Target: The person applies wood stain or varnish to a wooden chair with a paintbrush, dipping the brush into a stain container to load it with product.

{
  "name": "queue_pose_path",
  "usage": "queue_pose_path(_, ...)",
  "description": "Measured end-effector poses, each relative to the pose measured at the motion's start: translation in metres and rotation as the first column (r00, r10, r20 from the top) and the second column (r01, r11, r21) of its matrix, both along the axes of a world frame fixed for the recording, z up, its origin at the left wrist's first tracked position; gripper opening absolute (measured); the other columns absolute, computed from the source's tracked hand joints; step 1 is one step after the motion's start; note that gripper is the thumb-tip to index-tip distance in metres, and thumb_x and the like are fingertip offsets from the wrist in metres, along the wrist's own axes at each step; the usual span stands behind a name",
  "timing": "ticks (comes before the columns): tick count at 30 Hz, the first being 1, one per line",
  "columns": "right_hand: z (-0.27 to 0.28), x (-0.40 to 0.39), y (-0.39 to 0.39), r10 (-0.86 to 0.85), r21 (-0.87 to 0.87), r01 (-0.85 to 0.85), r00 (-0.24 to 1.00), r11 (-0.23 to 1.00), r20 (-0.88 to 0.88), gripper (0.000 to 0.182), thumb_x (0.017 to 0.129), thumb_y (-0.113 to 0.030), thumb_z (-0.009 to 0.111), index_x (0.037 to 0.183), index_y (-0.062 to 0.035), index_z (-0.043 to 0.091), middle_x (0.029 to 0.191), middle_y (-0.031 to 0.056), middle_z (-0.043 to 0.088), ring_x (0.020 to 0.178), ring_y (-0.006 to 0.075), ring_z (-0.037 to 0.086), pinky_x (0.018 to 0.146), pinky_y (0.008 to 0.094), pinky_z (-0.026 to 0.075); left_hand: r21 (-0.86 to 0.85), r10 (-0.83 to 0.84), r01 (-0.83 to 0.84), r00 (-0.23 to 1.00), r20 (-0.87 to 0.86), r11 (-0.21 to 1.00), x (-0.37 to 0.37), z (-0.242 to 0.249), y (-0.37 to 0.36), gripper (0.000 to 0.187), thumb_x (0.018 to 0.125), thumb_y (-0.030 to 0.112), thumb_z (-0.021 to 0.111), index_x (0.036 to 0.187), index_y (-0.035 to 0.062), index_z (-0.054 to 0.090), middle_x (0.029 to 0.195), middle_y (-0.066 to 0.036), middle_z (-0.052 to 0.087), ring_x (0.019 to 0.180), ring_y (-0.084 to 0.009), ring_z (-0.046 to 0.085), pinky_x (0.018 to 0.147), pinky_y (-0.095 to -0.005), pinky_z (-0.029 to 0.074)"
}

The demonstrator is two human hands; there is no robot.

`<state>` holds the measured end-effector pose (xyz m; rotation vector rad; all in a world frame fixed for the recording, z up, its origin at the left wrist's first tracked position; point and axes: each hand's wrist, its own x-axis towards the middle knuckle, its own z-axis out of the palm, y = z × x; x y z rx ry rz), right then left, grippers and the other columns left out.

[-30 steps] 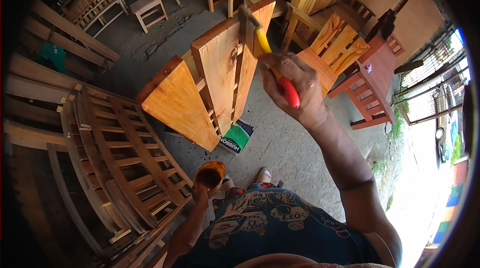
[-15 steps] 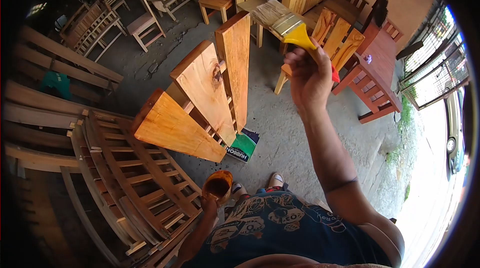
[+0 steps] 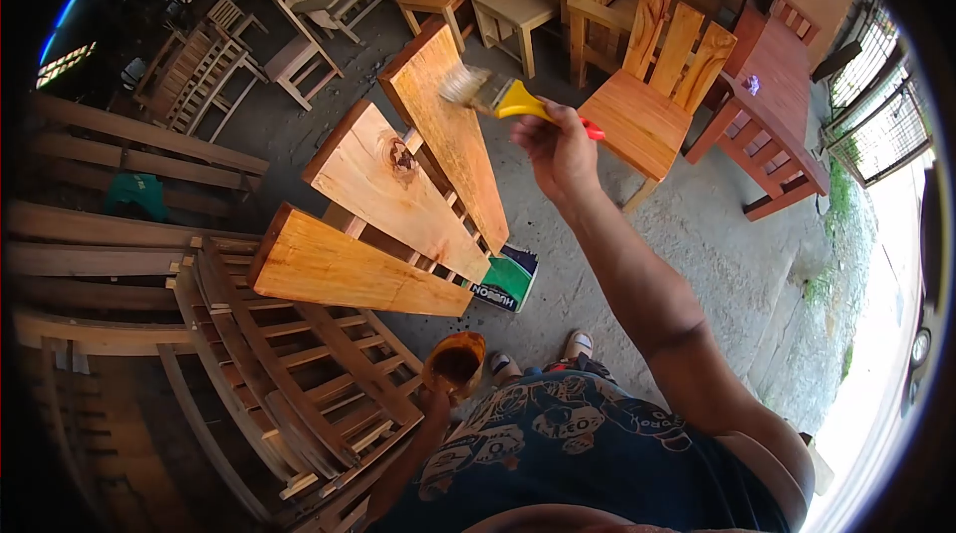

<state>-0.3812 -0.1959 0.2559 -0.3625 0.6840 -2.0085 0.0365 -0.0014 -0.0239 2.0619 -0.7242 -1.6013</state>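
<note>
My right hand grips a paintbrush by its yellow and red handle. Its pale bristles are at the upper part of the right-hand slat of a fan-shaped wooden piece; whether they touch is hard to tell. The middle slat is paler with a dark knot, and the left slat is orange-brown. Low in the view, my left hand holds a container of dark brown liquid, below the slats.
A green and black Hudson packet lies under the slats' narrow end. Slatted wooden frames are stacked at the left. A wooden chair and a reddish bench stand at the right. More furniture is behind.
My right hand has moved left and slightly down, bringing the brush from beyond the slats to the right-hand slat. The view has shifted. My left hand still holds the container.
</note>
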Motion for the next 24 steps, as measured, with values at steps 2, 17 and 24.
queue_pose_path(2, 0.002, -0.009, 0.01, -0.077, -0.096, 0.073, 0.996, 0.993, -0.044, 0.035, 0.092, -0.024, 0.059, 0.116, 0.0011, 0.059, 0.083, 0.0126, 0.066, 0.077, 0.0275, 0.068, 0.077, 0.0396, 0.057, -0.017, 0.032, -0.033, 0.999, -0.028, 0.999, -0.005, -0.004, 0.0, 0.026, 0.102, 0.019, 0.05, 0.122, 0.0034, 0.052, 0.085, -0.008, 0.059, 0.055, -0.0138, 0.055, 0.052, -0.0311, 0.046)
queue_pose_path(17, 0.01, 0.054, 0.058, -0.006, -0.284, -0.044, 0.985, 0.958, -0.173, 0.035, 0.097, -0.018, 0.054, 0.124, 0.0042, 0.057, 0.098, 0.0216, 0.069, 0.091, 0.0284, 0.069, 0.085, 0.0403, 0.054, 0.008, 0.159, -0.159, 0.981, -0.111, 0.987, -0.023, -0.004, 0.001, 0.031, 0.102, 0.019, 0.053, 0.13, 0.0065, 0.047, 0.08, -0.004, 0.056, 0.047, -0.0092, 0.046, 0.042, -0.0277, 0.035)
queue_pose_path(24, -0.058, 0.109, 0.08, 0.254, -0.09, -0.267, 0.958, 0.96, -0.129, 0.033, 0.096, -0.012, 0.059, 0.126, 0.0032, 0.058, 0.103, 0.02, 0.069, 0.095, 0.0278, 0.069, 0.09, 0.0382, 0.053, -0.016, 0.128, -0.134, 0.973, -0.191, 0.991, -0.01, -0.015, 0.001, 0.029, 0.099, 0.013, 0.051, 0.127, 0.0049, 0.051, 0.084, -0.005, 0.058, 0.049, -0.0089, 0.048, 0.044, -0.027, 0.038)
